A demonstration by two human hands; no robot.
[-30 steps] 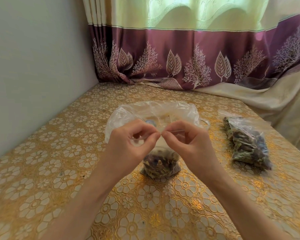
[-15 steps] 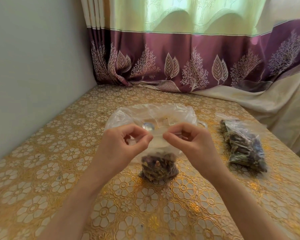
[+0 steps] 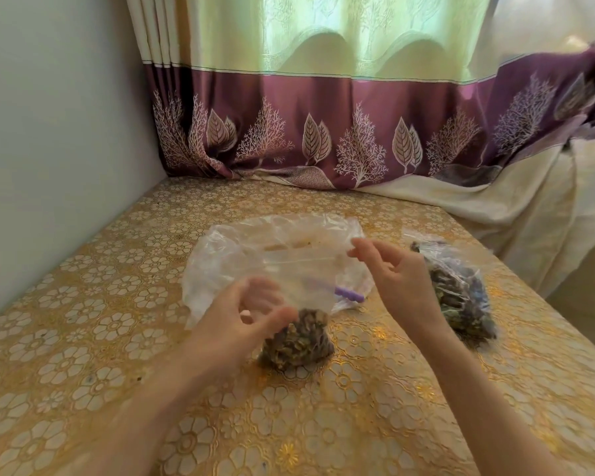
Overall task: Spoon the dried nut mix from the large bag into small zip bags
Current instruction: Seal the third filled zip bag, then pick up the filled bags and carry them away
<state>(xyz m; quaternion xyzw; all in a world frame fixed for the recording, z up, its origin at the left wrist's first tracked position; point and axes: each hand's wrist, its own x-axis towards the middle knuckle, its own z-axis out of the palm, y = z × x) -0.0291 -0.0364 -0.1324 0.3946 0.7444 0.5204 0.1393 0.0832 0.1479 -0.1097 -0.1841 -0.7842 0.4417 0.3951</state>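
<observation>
Two bags on table [image 3: 83, 338]: large bag [image 3: 275, 249] mid-table, nearly emptied; small zip bag [image 3: 298, 341] just nearer the front edge. Left hand [image 3: 244, 321] blurred, grip impossible to tell; right hand [image 3: 397, 273] loose, clamped on nothing. Risk: unsupported, possibly unsealed, could topple, spilling mix.

Two filled zip bags [image 3: 298, 341] [image 3: 459, 297], one large bag [image 3: 255, 249]

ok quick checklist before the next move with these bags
1. Small zip bag holds nut mix: ok.
2. Its zip sealed along the strip: cannot tell, too blurred.
3. Left hand holding the bag: cannot tell, motion blur.
4. Right hand free: ok, fingers loose, nothing pinched.
5. Filled bag set aside on the right: ok.
6. Large bag within reach behind the small one: ok; purple spoon handle beside it.
</observation>
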